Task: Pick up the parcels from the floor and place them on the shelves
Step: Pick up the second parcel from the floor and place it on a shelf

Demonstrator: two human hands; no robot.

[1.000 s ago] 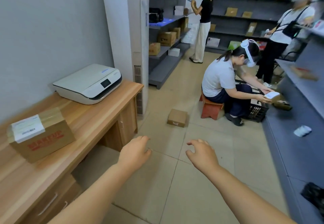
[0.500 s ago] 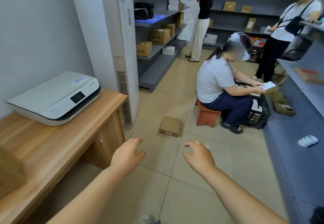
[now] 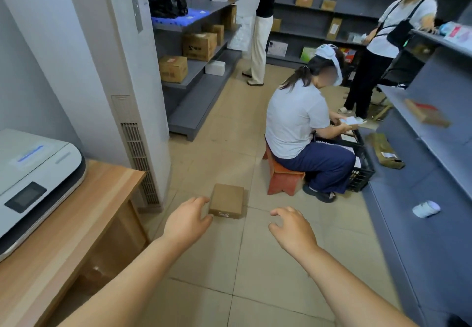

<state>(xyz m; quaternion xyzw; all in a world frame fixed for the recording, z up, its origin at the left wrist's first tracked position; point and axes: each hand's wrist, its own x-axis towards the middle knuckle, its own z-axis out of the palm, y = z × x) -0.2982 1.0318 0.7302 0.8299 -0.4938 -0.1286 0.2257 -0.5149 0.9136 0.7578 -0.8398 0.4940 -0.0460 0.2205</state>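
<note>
A brown parcel [image 3: 227,201] is seen on the floor [image 3: 255,262], at one o'clock of the left hand [image 3: 187,220] and ten o'clock of the right hand [image 3: 293,229]; both are spread, empty.

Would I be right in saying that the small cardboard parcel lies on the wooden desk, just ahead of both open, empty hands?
Not quite: the head view shows the cardboard parcel lying on the tiled floor, not the wooden desk. The left hand and right hand are indeed open and empty.

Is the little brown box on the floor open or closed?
Closed. The brown box lies flat on the floor tiles, its top unbroken.
</note>
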